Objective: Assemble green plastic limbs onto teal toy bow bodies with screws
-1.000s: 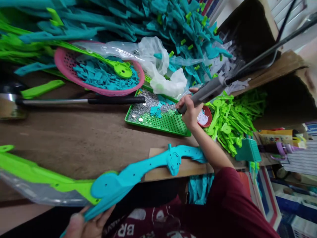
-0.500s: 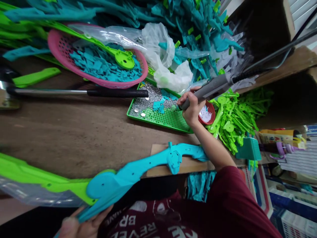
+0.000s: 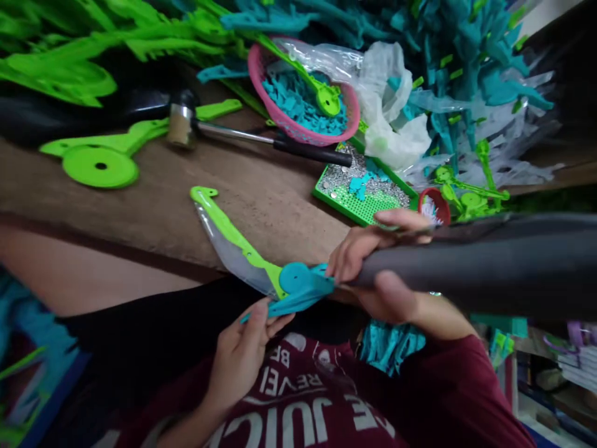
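My left hand [image 3: 242,348] grips the lower end of a blue plastic toy part [image 3: 305,295] near the table's front edge. Joined to the part at its round disc is a lime-green curved arm [image 3: 233,239] edged with a clear, blade-like sheet, which reaches up and left over the table. My right hand [image 3: 354,255] is closed around a grey electric screwdriver [image 3: 476,255], held level and looming large close to the camera. Its tip is hidden behind my fingers and the blue part, so contact cannot be made out.
A hammer [image 3: 237,133] lies across the table, its grip over a green tray [image 3: 338,208] of small screws. Behind stands a pink basket [image 3: 308,135] of blue pieces. A red bowl [image 3: 448,211] is at right. Green and blue parts [image 3: 443,62] pile along the back.
My right hand has brought the screwdriver from above the tray down to the blue part. The view has swung left, and the toy part has turned, its far end now hidden.
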`<state>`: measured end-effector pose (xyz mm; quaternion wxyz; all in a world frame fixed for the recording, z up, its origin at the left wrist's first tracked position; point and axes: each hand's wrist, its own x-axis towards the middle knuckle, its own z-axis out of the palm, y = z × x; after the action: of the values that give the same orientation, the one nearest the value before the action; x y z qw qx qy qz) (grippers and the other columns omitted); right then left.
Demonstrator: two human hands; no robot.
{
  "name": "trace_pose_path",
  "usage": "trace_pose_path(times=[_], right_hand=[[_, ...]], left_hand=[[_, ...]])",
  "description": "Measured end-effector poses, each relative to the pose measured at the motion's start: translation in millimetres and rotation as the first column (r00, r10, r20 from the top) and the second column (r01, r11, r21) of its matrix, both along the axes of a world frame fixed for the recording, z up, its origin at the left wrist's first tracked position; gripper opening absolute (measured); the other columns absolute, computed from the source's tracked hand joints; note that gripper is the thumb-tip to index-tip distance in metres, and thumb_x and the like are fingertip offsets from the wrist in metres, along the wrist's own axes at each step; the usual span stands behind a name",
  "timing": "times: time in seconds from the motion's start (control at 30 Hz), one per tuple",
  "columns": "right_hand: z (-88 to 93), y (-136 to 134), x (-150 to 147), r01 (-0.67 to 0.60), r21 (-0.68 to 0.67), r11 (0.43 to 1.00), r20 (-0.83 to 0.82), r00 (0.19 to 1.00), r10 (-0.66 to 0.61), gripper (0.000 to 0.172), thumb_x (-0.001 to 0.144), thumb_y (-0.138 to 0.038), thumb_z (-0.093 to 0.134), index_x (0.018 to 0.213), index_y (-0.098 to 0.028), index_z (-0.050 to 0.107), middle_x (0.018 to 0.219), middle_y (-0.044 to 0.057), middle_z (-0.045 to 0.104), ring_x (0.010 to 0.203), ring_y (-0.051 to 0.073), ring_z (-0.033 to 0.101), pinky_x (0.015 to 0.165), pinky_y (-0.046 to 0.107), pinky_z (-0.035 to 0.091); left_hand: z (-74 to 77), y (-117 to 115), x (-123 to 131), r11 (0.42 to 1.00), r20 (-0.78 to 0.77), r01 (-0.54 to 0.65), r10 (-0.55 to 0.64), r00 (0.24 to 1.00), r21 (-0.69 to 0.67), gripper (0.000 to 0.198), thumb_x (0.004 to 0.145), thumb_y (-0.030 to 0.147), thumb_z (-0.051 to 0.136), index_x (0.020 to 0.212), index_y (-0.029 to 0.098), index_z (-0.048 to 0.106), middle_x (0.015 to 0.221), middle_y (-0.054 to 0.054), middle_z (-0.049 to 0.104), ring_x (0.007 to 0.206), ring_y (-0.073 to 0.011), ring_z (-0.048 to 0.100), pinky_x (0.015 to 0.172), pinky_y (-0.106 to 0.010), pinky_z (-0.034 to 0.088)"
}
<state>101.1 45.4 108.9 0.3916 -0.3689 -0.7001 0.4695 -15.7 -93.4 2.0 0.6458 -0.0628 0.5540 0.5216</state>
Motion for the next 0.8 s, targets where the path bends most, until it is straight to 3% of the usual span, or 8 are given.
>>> trace_pose_path(times=[0.07,0.13,0.37,0.57,0.7,0.8], right_hand=[[-12.7,-13.8,-12.5,-0.07,0.082,0.994,-0.16,0.984,0.082,0.04,0.09,-0.056,0.049,0.122,-0.037,0.033,0.057,-0.01,0.046,0.044,0.015,0.051,0.044,0.03,0.049],[-24.0,-18.9,-21.3,-0.034,0.149,0.988,-0.263,0.962,0.073,0.035,0.09,-0.049,0.051,0.119,-0.036,0.036,0.057,-0.01,0.048,0.041,0.013,0.049,0.041,0.028,0.046],[-40.9,-18.3,-29.5,-0.089,0.101,0.991,-0.095,0.991,0.099,0.044,0.088,-0.066,0.047,0.114,-0.035,0.03,0.053,-0.012,0.046,0.039,0.015,0.047,0.041,0.03,0.044],[-40.0,-20.8,-29.5,-0.137,0.151,0.979,-0.174,0.971,0.163,0.033,0.089,-0.042,0.057,0.117,-0.034,0.042,0.057,-0.009,0.049,0.041,0.013,0.049,0.039,0.027,0.043],[-45.9,-16.5,-28.0,-0.254,0.104,0.962,-0.18,0.946,0.27,0.03,0.089,-0.037,0.059,0.116,-0.033,0.05,0.058,-0.008,0.053,0.04,0.012,0.05,0.037,0.025,0.041],[-54.6,-16.3,-34.7,-0.32,0.146,0.936,-0.297,0.888,0.349,0.022,0.086,-0.035,0.062,0.107,-0.031,0.054,0.056,-0.008,0.051,0.039,0.011,0.048,0.038,0.024,0.042]], left_hand=[[0.6,-2.2,-1.0,1.0,0.009,0.019,-0.02,1.0,0.013,0.063,0.061,0.068,0.085,0.091,0.014,0.076,0.097,-0.01,0.08,0.096,-0.0317,0.075,0.096,-0.051,0.061],[0.5,-4.8,-2.5,0.999,0.017,0.036,-0.037,0.999,0.024,0.066,0.059,0.07,0.085,0.092,0.013,0.076,0.097,-0.011,0.079,0.097,-0.0339,0.075,0.096,-0.053,0.061],[-3.5,-5.2,-1.9,0.995,0.063,0.061,-0.066,0.996,0.073,0.072,0.063,0.07,0.082,0.101,0.01,0.075,0.099,-0.014,0.078,0.092,-0.0341,0.076,0.094,-0.052,0.062],[0.0,-5.6,-1.3,0.995,0.057,0.059,-0.064,0.996,0.085,0.066,0.063,0.071,0.082,0.094,0.012,0.076,0.093,-0.01,0.078,0.091,-0.0313,0.076,0.093,-0.048,0.062],[3.4,-3.8,-4.4,0.987,0.082,0.084,-0.096,0.992,0.139,0.066,0.064,0.072,0.081,0.091,0.011,0.076,0.094,-0.013,0.078,0.092,-0.0319,0.076,0.095,-0.049,0.061],[4.6,-2.7,-6.1,0.983,0.077,0.082,-0.096,0.992,0.163,0.065,0.066,0.072,0.08,0.088,0.011,0.075,0.099,-0.014,0.078,0.096,-0.0323,0.075,0.096,-0.049,0.06]])
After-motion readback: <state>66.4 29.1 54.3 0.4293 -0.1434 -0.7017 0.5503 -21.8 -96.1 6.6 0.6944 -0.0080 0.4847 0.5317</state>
